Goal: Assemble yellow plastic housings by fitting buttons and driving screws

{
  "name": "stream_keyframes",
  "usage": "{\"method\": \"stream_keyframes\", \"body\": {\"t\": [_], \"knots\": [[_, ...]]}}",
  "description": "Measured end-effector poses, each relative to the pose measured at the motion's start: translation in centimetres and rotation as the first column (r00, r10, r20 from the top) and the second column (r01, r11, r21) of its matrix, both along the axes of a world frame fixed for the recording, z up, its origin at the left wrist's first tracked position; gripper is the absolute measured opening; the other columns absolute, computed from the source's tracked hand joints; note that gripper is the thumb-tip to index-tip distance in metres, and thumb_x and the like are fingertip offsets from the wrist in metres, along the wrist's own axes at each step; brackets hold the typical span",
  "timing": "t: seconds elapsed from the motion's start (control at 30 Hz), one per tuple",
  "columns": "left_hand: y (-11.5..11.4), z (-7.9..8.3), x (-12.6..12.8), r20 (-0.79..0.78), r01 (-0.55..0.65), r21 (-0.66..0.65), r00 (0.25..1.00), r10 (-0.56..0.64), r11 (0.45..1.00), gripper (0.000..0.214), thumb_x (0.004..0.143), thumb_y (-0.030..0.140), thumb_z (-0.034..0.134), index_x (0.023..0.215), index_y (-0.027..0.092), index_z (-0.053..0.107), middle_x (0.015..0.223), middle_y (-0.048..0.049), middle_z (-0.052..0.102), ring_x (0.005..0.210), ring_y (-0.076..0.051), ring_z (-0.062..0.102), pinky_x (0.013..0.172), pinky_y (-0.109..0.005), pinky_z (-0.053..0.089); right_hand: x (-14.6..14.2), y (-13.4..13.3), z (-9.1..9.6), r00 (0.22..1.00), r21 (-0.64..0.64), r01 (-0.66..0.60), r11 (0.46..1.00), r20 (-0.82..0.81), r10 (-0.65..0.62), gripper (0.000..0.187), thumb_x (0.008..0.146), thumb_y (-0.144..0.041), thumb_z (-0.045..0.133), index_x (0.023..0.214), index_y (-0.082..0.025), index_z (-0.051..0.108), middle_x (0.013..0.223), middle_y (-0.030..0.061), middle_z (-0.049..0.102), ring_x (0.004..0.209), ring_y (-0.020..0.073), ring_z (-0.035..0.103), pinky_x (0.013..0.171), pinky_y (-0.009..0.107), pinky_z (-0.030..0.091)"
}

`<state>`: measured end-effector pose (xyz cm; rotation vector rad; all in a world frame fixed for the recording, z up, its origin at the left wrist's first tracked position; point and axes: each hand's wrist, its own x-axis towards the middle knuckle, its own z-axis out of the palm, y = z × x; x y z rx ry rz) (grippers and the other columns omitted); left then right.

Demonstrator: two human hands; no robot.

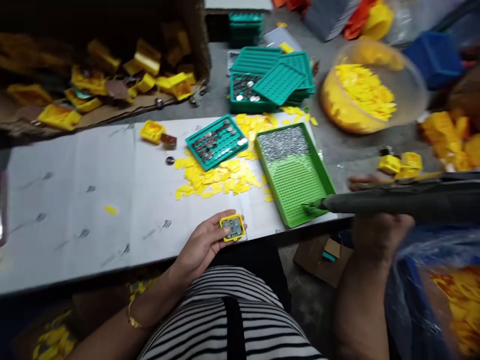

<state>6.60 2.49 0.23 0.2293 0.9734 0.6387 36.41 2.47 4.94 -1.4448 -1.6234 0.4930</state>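
Observation:
Close to the table's front edge, my left hand grips a small yellow plastic case with a circuit board inside it. The thumb lies over the case's left side. My right hand is wrapped round a dark powered screwdriver, held level and blurred by motion. Its thin tip reaches leftward over the lower end of a green tray. Many small silvery screws fill the tray's far end. Whether the tip touches the tray I cannot tell.
Loose yellow pieces lie around a teal tray of button cells. Behind stand stacked teal trays and a clear tub of yellow pieces. A cardboard box with yellow cases is at the back left.

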Motion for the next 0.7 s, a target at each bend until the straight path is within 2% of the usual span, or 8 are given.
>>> {"method": "stream_keyframes", "body": {"t": [0.03,0.1,0.17,0.27,0.37,0.5,0.7], "knots": [[0.1,0.0,0.7,0.005,0.046,0.000,0.999,-0.046,0.999,0.040,0.077,0.017,0.071,0.116,0.015,0.061,0.112,-0.0120,0.072,0.105,-0.024,0.069,0.090,-0.033,0.054,1.0,0.0,-0.1,0.996,0.012,0.001,1.000,-0.089,0.000,0.043,0.093,-0.050,0.051,0.127,-0.026,0.056,0.105,0.0095,0.068,0.098,0.0229,0.066,0.085,0.035,0.053],[0.5,0.0,1.9,0.011,0.121,0.001,0.993,-0.121,0.993,0.044,0.077,0.019,0.072,0.119,0.015,0.060,0.113,-0.0127,0.072,0.107,-0.025,0.068,0.088,-0.032,0.054,2.2,0.5,-0.2,0.967,-0.005,-0.083,0.997,-0.241,0.079,0.051,0.083,-0.045,0.067,0.129,-0.026,0.055,0.086,0.0052,0.070,0.081,0.0227,0.069,0.074,0.037,0.056],[0.9,0.1,2.8,0.013,0.171,-0.002,0.985,-0.171,0.985,0.047,0.077,0.020,0.072,0.122,0.014,0.058,0.113,-0.0134,0.072,0.108,-0.024,0.068,0.088,-0.030,0.054,2.2,1.6,-0.3,0.934,-0.018,-0.162,0.987,-0.325,0.148,0.048,0.078,-0.039,0.073,0.122,-0.027,0.058,0.075,0.0001,0.069,0.070,0.0206,0.067,0.067,0.037,0.058],[1.5,0.2,4.1,0.011,0.202,-0.016,0.979,-0.202,0.979,0.047,0.078,0.019,0.071,0.122,0.013,0.057,0.113,-0.0140,0.072,0.108,-0.024,0.067,0.091,-0.031,0.052,0.7,4.2,-0.3,0.881,0.070,-0.091,0.993,-0.459,0.113,0.033,0.078,-0.037,0.072,0.109,-0.027,0.064,0.068,-0.0023,0.064,0.061,0.0180,0.064,0.065,0.036,0.058],[1.9,0.0,5.0,0.009,0.200,-0.033,0.980,-0.199,0.979,0.043,0.080,0.018,0.070,0.121,0.013,0.058,0.115,-0.0134,0.071,0.110,-0.022,0.066,0.097,-0.032,0.049,-1.4,7.2,-0.7,0.826,0.216,0.065,0.974,-0.559,0.069,0.025,0.080,-0.037,0.069,0.102,-0.026,0.065,0.060,-0.0041,0.056,0.048,0.0137,0.055,0.054,0.032,0.054],[2.1,-0.5,5.6,-0.012,0.199,-0.065,0.980,-0.200,0.978,0.041,0.081,0.018,0.068,0.121,0.013,0.057,0.118,-0.0130,0.070,0.111,-0.022,0.066,0.100,-0.034,0.048,-3.5,10.4,-1.7,0.808,0.320,0.196,0.927,-0.589,0.032,0.017,0.081,-0.038,0.068,0.091,-0.027,0.059,0.051,-0.0084,0.044,0.037,0.0095,0.042,0.039,0.025,0.042],[2.3,-0.7,5.5,-0.004,0.221,-0.086,0.975,-0.222,0.972,0.045,0.082,0.019,0.068,0.124,0.013,0.055,0.116,-0.0133,0.070,0.109,-0.021,0.067,0.096,-0.030,0.050,-4.9,12.6,-2.8,0.845,0.349,0.190,0.917,-0.535,0.028,0.032,0.078,-0.054,0.068,0.087,-0.029,0.051,0.049,-0.0106,0.036,0.030,0.0080,0.033,0.029,0.024,0.033]]}}
